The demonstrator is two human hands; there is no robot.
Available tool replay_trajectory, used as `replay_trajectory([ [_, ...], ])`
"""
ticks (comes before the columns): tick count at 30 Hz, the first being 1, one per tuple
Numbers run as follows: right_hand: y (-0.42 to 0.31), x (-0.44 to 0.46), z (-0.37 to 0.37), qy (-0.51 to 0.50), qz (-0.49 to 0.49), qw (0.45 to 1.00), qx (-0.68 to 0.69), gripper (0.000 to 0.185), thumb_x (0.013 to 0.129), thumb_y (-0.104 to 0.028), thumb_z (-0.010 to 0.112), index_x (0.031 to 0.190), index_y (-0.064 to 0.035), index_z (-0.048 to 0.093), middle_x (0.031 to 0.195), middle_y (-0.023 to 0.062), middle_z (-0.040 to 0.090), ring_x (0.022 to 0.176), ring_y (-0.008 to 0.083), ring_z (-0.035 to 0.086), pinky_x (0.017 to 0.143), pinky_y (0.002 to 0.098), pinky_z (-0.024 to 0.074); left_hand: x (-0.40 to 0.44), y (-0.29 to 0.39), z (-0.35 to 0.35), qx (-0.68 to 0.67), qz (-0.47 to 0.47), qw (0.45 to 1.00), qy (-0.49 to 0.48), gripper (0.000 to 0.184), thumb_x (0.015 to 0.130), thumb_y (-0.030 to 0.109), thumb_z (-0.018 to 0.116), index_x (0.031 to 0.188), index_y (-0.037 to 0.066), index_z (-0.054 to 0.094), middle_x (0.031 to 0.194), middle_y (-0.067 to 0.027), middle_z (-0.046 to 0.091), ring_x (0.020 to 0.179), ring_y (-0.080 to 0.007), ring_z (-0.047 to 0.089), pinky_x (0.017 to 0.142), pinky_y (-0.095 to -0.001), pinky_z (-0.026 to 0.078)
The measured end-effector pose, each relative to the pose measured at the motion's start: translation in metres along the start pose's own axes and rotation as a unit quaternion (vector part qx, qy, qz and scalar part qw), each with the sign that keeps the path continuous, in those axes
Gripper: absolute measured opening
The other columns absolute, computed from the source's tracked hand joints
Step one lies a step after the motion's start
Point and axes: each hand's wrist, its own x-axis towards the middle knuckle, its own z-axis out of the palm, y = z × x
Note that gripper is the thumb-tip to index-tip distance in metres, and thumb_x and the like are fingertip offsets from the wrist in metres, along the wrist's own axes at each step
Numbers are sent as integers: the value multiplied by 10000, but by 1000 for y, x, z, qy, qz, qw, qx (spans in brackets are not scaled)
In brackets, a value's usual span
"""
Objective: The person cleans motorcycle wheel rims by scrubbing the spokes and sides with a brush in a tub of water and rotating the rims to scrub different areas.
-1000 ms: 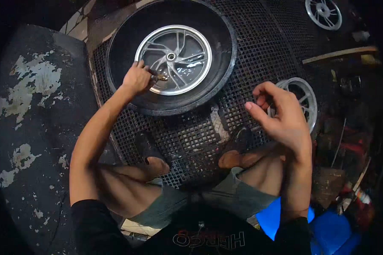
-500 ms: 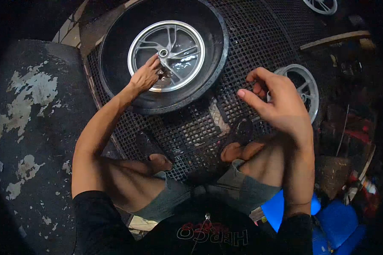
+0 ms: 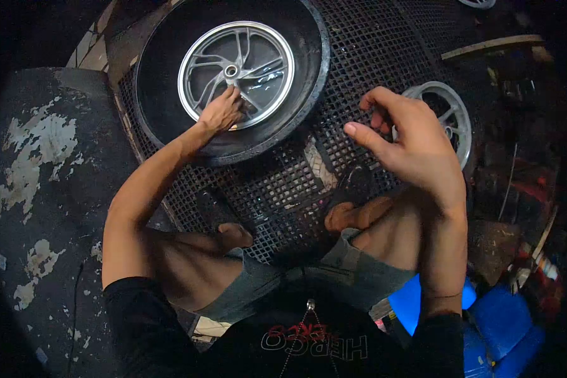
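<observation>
Black basin [image 3: 325,47], one, on the grid mat [image 3: 365,57]. Silver wheel [image 3: 232,80], one, lying in the basin, dark liquid [image 3: 261,90] showing through it. My left grip [image 3: 222,113], inside the basin, fingers bent against the wheel's near half; whether it has hold of anything, I cannot tell. My right grip [image 3: 412,135], half-curled and empty, in the air right of the basin, near a second wheel [image 3: 463,120].
</observation>
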Motion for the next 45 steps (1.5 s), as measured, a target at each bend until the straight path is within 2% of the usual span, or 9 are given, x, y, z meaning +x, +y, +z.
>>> replay_trajectory([
  [3, 2, -1, -2, -5, -3, 1000, -5, 448, 827, -414, 746, 997, -9, 659, 737, 159, 637, 728, 351, 651, 669, 443, 511, -1, -2, 4, -63, -23, 996, 52, 276, 948, 298, 514, 984, 204, 772, 1289, -41, 611, 1226, -270, 491, 1065, -442, 354],
  [8, 6, -3, -2, 2, -5, 1000, -3, 435, 820, -410, 751, 983, -16, 663, 754, 164, 651, 743, 366, 656, 685, 459, 515, 4, 3, 23, -56, -104, 978, 174, 348, 920, 229, 539, 1223, 75, 609, 1214, -90, 575, 1054, -246, 516, 953, -370, 396],
  [11, 6, -3, -3, 9, -4, 1000, -9, 434, 820, -407, 751, 982, -15, 665, 766, 174, 667, 758, 375, 665, 696, 467, 522, 15, 11, 26, 80, -105, 991, 23, 335, 944, 237, 510, 1216, 76, 620, 1127, -69, 632, 1048, -217, 542, 883, -372, 383],
  [19, 10, -7, -2, 36, -20, 999, -31, 446, 840, -409, 735, 977, 10, 668, 824, 235, 691, 797, 420, 682, 739, 498, 540, 22, -1, 25, 96, -85, 992, 23, 329, 964, 256, 494, 1230, 100, 612, 1133, -48, 634, 1093, -194, 548, 926, -361, 366],
  [24, 13, -9, -6, 50, -22, 998, -21, 455, 848, -424, 723, 955, 14, 667, 805, 240, 682, 787, 425, 676, 733, 499, 539, 22, -27, 24, 31, -29, 997, 62, 287, 945, 189, 512, 1186, 71, 613, 1056, -94, 643, 987, -228, 624, 819, -375, 463],
  [28, 19, -13, -11, 57, -4, 998, -5, 451, 850, -423, 717, 931, 17, 657, 786, 237, 678, 779, 429, 670, 719, 499, 533, 22, -49, 27, -19, -33, 993, 109, 387, 848, 384, 690, 1084, 79, 664, 962, -54, 679, 916, -218, 660, 765, -357, 494],
  [31, 20, -15, -17, 48, 18, 999, 14, 426, 856, -401, 709, 916, 16, 650, 772, 236, 675, 781, 430, 668, 715, 498, 529, 10, -81, -47, -164, -41, 985, -23, 370, 772, 329, 781, 1033, 85, 684, 918, -65, 696, 877, -242, 686, 734, -391, 526],
  [36, 23, -14, -21, 41, 38, 998, 0, 388, 857, -369, 698, 921, 11, 650, 773, 238, 675, 794, 432, 670, 734, 507, 528, -5, -123, -78, -249, -49, 967, -13, 392, 578, 164, 820, 939, 104, 682, 869, -115, 706, 842, -348, 695, 699, -448, 555],
  [45, 22, -17, -23, 34, 47, 998, -3, 359, 859, -343, 693, 946, 2, 649, 810, 224, 686, 814, 426, 671, 751, 509, 526, -46, -153, -77, -441, -183, 872, 107, 268, 705, 66, 694, 967, 13, 668, 847, -193, 694, 866, -382, 688, 709, -437, 508],
])
